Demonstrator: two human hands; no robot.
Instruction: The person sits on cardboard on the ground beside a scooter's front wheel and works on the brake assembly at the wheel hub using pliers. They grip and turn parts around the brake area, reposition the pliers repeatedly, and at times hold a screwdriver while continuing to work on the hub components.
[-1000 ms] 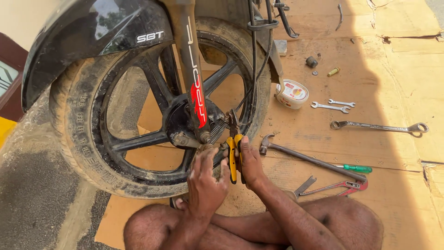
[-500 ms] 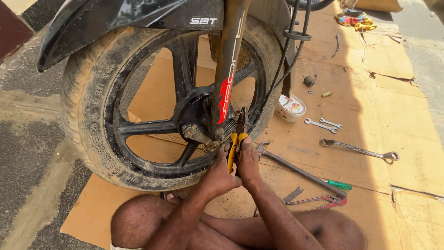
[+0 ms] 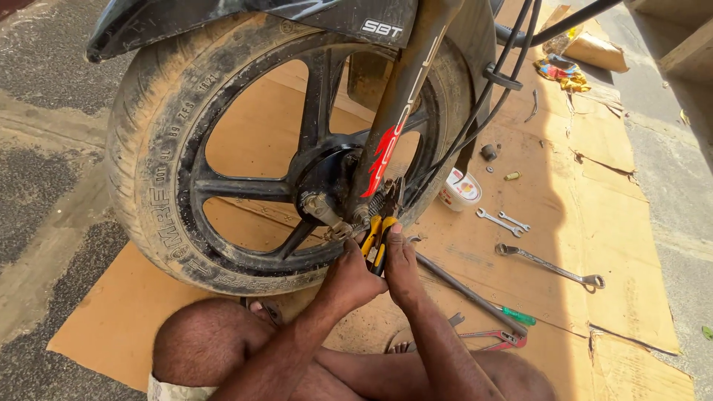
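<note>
The pliers (image 3: 377,236), with yellow and black handles, point up at the axle end of the wheel (image 3: 223,163), their nose at the small spring and nut just below the fork leg (image 3: 397,111). The right hand (image 3: 402,269) wraps the handles from the right, thumb laid along the yellow grip, fingers closed round them. The left hand (image 3: 349,278) sits touching it on the left, its fingers curled up toward the axle nut (image 3: 340,230) beside the pliers' nose; whether those fingertips grip the nut or only press on it cannot be told. Both wrists run down to the person's bent knees at the bottom edge.

Just above the fingers is the black hub, with spokes fanning out to a dusty tyre. The fork leg, dark with a red flash, rises over the fingertips to a black mudguard (image 3: 245,18). Cables (image 3: 490,89) drop along the right of the fork.

Right of the right hand, a long bar with a green handle (image 3: 475,293) lies on the cardboard (image 3: 609,223), and red-handled pliers (image 3: 494,340) lie near the right forearm. Farther right lies a long ring spanner (image 3: 549,266), and above it two small spanners (image 3: 501,220). A small round tin (image 3: 459,189) stands up and to the right of the fingers, near the tyre. A few small bolts (image 3: 499,162) lie beyond it.
</note>
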